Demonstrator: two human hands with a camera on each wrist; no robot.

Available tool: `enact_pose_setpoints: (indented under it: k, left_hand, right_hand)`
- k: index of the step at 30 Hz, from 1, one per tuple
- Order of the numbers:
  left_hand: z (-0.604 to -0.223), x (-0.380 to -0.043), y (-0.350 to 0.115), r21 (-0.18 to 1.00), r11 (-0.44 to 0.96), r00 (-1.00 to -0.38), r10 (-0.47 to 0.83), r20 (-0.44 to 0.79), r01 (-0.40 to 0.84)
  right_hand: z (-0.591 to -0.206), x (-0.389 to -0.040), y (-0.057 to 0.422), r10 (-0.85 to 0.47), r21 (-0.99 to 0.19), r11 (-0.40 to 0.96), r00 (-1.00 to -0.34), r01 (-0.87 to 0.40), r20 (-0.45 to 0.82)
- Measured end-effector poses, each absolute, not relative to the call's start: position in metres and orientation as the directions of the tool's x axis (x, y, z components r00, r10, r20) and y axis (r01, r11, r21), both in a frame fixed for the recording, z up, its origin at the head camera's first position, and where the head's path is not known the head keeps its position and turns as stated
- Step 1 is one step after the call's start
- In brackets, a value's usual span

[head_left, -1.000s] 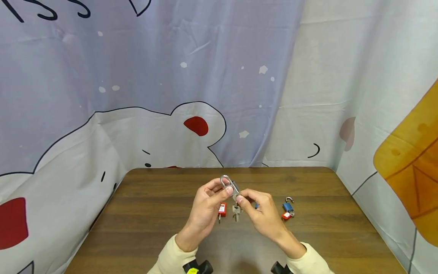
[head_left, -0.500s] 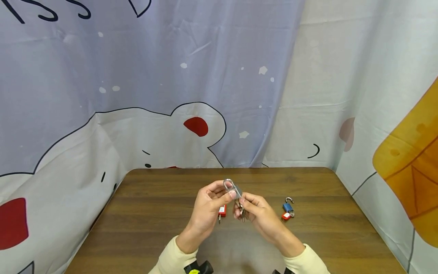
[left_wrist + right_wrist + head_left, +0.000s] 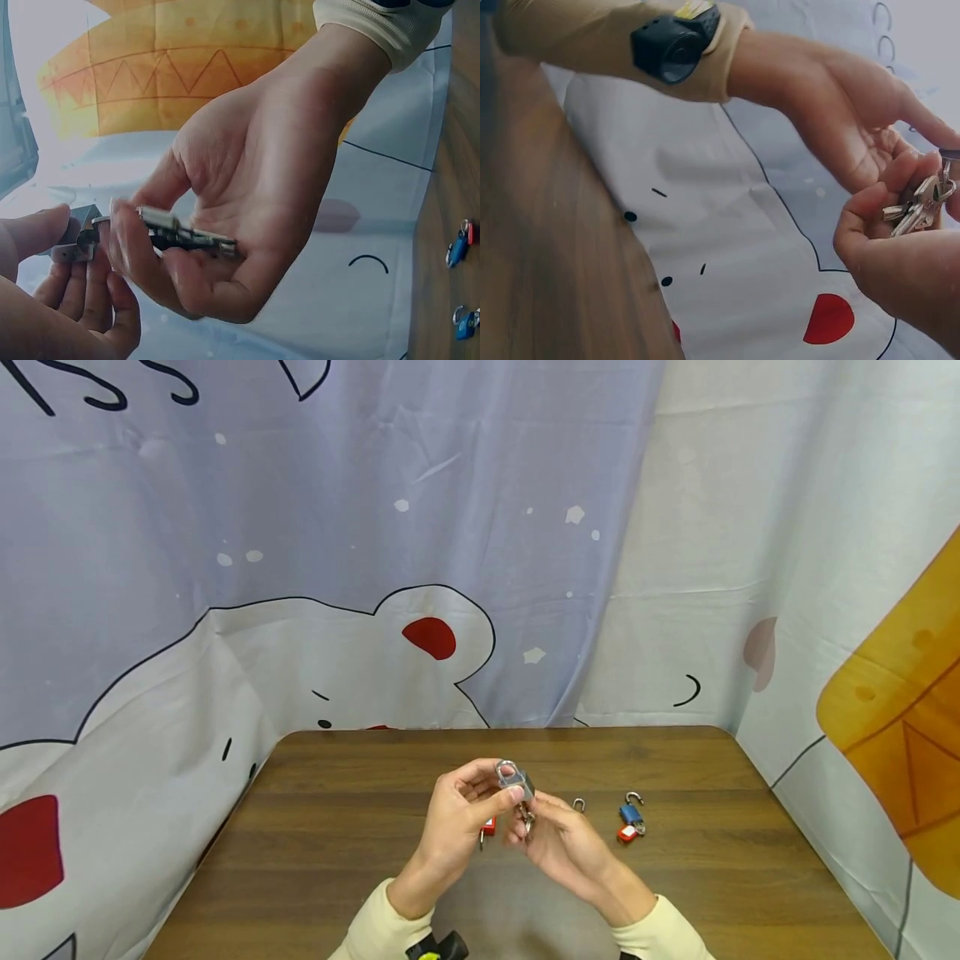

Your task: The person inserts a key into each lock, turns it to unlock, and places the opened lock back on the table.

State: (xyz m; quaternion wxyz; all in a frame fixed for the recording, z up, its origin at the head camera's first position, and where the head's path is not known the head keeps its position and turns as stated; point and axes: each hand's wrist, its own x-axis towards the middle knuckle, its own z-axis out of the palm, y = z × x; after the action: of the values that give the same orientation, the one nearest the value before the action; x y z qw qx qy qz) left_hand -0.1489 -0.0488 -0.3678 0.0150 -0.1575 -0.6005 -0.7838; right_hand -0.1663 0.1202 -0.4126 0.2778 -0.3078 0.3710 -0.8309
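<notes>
A grey metal padlock (image 3: 519, 782) with its shackle pointing up is pinched between the thumb and fingers of my left hand (image 3: 456, 817), held above the table. Directly under it my right hand (image 3: 576, 860) curls its fingers round a bunch of keys (image 3: 527, 818), at the padlock's lower end. Several silver keys (image 3: 919, 208) show between the right fingers in the right wrist view. In the left wrist view the padlock (image 3: 75, 238) is partly covered by the left thumb, and where the keys meet it is hidden behind fingers.
A red padlock (image 3: 489, 827) lies partly behind the left hand. Blue (image 3: 631, 814) and red padlocks (image 3: 627, 833) lie together at the right, and another shackle (image 3: 579, 804) peeks out behind the right hand. Curtains hang beyond the wooden tabletop (image 3: 360, 860).
The keys hung loose below the padlock at first; my right fingers have since gathered round them. My right hand has turned and shifted left, and the padlock has come slightly down and right.
</notes>
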Motion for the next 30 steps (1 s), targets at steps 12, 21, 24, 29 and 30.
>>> enact_pose_setpoints:
  k: [12, 21, 24, 29, 30]
  left_hand:
    - [-0.369, -0.149, -0.051, 0.944, -0.193, -0.942, 0.156, 0.299, 0.267]
    - [-0.378, -0.150, -0.054, 0.937, -0.020, -0.922, 0.174, 0.346, 0.348]
    - [-0.381, -0.150, -0.056, 0.928, -0.003, -0.912, 0.185, 0.366, 0.372]
    - [-0.386, -0.150, -0.059, 0.922, 0.055, -0.906, 0.213, 0.365, 0.384]
    - [-0.387, -0.150, -0.059, 0.920, 0.067, -0.905, 0.219, 0.364, 0.386]
  right_hand:
    - [-0.392, -0.175, 0.131, -0.362, -0.936, -0.242, -0.870, -0.257, 0.333]
    - [-0.354, -0.176, 0.141, -0.340, -0.711, 0.223, -0.737, -0.667, 0.585]
    - [-0.347, -0.174, 0.141, -0.400, -0.547, 0.316, -0.631, -0.776, 0.665]
    - [-0.339, -0.172, 0.141, -0.488, -0.390, 0.375, -0.537, -0.841, 0.688]
    - [-0.339, -0.172, 0.141, -0.503, -0.375, 0.382, -0.531, -0.845, 0.682]
